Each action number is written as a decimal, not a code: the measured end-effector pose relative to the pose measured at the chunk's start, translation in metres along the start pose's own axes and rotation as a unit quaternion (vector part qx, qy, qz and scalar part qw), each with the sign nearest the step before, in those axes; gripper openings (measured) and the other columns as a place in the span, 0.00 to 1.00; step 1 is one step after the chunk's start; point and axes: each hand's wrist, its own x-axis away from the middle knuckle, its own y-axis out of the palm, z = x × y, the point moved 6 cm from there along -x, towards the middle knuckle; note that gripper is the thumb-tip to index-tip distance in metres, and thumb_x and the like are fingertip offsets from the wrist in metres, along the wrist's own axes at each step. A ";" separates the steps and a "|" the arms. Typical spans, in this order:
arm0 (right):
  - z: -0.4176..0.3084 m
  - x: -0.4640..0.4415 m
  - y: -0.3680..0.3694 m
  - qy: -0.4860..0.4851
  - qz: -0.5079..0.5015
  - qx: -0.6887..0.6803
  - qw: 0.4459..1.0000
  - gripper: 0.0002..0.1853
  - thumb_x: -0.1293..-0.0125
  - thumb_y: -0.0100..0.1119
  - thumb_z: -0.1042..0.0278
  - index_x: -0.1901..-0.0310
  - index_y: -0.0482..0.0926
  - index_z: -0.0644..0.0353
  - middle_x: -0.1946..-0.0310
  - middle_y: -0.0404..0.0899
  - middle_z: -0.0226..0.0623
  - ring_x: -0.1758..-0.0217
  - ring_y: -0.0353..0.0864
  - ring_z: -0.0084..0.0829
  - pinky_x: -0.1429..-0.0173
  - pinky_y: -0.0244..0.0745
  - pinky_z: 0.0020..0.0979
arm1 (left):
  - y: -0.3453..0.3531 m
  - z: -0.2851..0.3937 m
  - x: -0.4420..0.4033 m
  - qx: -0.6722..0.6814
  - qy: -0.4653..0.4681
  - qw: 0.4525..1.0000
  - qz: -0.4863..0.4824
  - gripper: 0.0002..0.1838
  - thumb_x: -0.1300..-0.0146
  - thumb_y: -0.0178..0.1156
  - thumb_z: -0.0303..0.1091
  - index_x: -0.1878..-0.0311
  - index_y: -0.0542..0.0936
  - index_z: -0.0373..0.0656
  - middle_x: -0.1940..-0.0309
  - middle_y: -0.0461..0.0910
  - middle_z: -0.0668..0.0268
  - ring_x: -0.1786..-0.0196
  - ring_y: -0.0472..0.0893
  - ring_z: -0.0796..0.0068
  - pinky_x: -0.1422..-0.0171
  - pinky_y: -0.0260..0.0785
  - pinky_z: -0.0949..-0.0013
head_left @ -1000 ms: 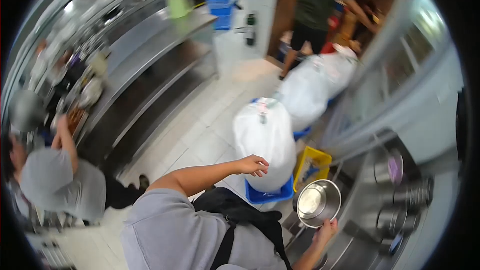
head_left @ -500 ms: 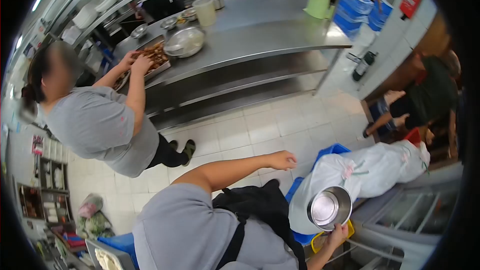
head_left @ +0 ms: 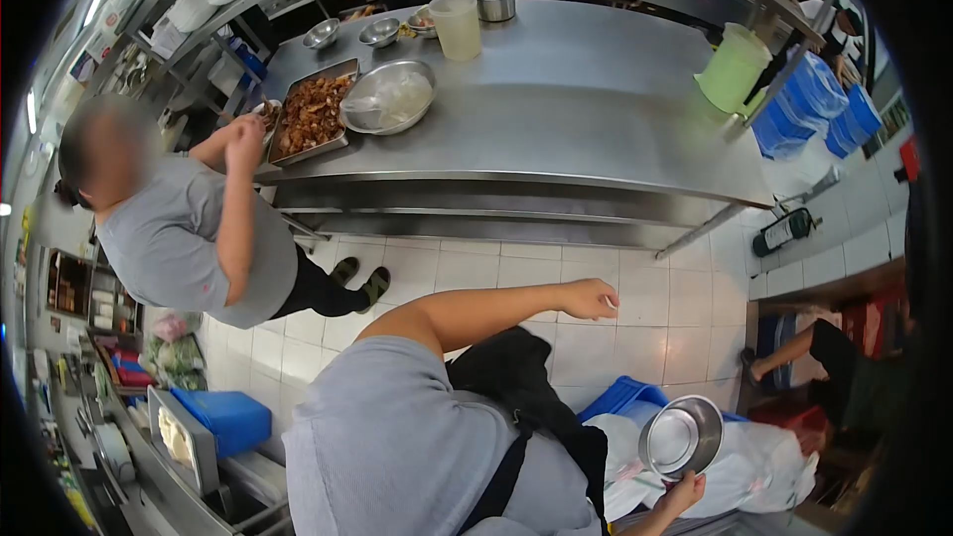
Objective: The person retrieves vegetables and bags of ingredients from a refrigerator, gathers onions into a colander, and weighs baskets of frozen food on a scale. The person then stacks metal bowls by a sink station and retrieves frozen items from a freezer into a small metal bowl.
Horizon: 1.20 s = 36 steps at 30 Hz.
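At the lower right, my right hand (head_left: 685, 494) grips the rim of a round steel bowl (head_left: 682, 438), whose inside faces the camera and shows nothing in it. My left hand (head_left: 590, 299) is held out over the tiled floor, its fingers curled together; whether something small sits between them is too small to make out. Below and beyond the bowl lie white bags (head_left: 759, 462) in blue crates (head_left: 625, 396). The steel table (head_left: 586, 129) stands ahead of my left hand, apart from it.
A co-worker in grey (head_left: 199, 228) stands at the left by a tray of brown food (head_left: 314, 116). A clear bowl (head_left: 389, 96), a tub (head_left: 457, 27) and a green bucket (head_left: 735, 67) sit on the table. A fire extinguisher (head_left: 784, 232) is at the right.
The view has swung so that the table now spans the front and the bags sit lower right. My right hand still holds the bowl. The co-worker's hands have lifted off the tray.
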 end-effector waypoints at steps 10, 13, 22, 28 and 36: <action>-0.120 -0.148 0.134 -0.105 -0.029 0.164 0.980 0.04 0.45 0.55 0.78 0.76 0.73 0.60 0.80 0.71 0.24 0.77 0.68 0.16 0.71 0.66 0.21 | -0.114 0.025 -0.188 0.115 -0.039 0.992 0.032 0.19 0.33 0.59 0.36 0.42 0.74 0.39 0.55 0.83 0.60 0.57 0.82 0.73 0.53 0.74 0.70; -0.156 -0.158 0.140 -0.067 0.021 0.063 0.996 0.12 0.48 0.53 0.80 0.81 0.62 0.54 0.83 0.65 0.22 0.82 0.60 0.14 0.79 0.55 0.22 | -0.130 0.110 -0.269 0.131 0.003 0.990 0.057 0.18 0.33 0.59 0.35 0.42 0.74 0.40 0.56 0.83 0.60 0.59 0.82 0.73 0.55 0.74 0.72; -0.160 -0.329 0.041 -0.095 0.182 0.077 0.976 0.11 0.51 0.51 0.79 0.82 0.61 0.55 0.85 0.60 0.22 0.84 0.59 0.16 0.82 0.60 0.25 | -0.201 0.314 -0.529 0.066 0.266 0.910 0.310 0.27 0.36 0.62 0.30 0.36 0.65 0.41 0.50 0.78 0.60 0.52 0.78 0.74 0.52 0.73 0.71; -0.185 -0.518 0.035 -0.081 0.129 0.046 0.987 0.08 0.50 0.53 0.79 0.81 0.67 0.58 0.84 0.68 0.27 0.85 0.66 0.19 0.82 0.65 0.25 | -0.253 0.375 -0.623 -0.025 0.261 0.802 0.536 0.35 0.40 0.65 0.29 0.32 0.59 0.38 0.44 0.73 0.55 0.48 0.76 0.68 0.42 0.68 0.68; -0.323 -0.704 0.177 -0.104 -0.125 0.072 0.984 0.06 0.47 0.50 0.81 0.78 0.70 0.62 0.85 0.71 0.32 0.86 0.72 0.23 0.84 0.68 0.27 | -0.212 0.394 -0.652 0.010 0.215 0.797 0.564 0.31 0.41 0.66 0.30 0.38 0.64 0.35 0.60 0.71 0.65 0.56 0.72 0.73 0.46 0.64 0.71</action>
